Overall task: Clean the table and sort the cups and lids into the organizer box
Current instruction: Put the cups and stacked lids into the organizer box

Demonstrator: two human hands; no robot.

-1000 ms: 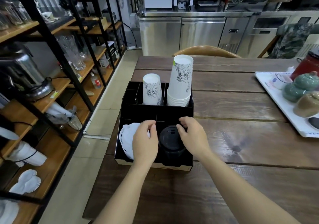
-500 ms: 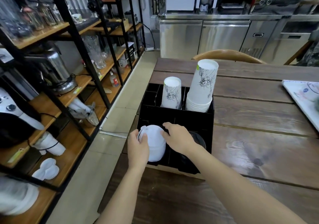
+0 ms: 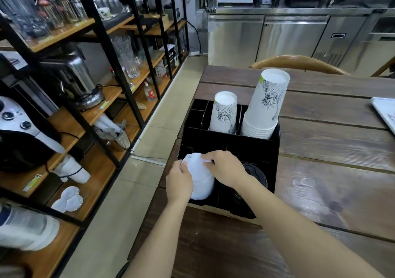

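A black organizer box (image 3: 245,147) sits at the left end of the wooden table (image 3: 331,181). A stack of white lids (image 3: 199,177) lies in its front left compartment. My left hand (image 3: 179,180) grips the stack from the left and my right hand (image 3: 226,168) presses on it from the top right. Black lids (image 3: 255,174) fill the front right compartment, partly hidden by my right forearm. In the back compartments stand a short stack of upside-down printed white cups (image 3: 224,113) and a taller stack (image 3: 266,104).
Black metal shelving (image 3: 102,48) with wooden boards lines the left, holding glassware, a metal kettle, a coffee machine and more white lids. A wooden chair back (image 3: 299,62) is at the table's far side. A white tray edge (image 3: 384,113) shows at the right. Steel counters stand behind.
My right hand left the black lids and moved left onto the white lid stack, where both hands now hold it. The view has swung left.
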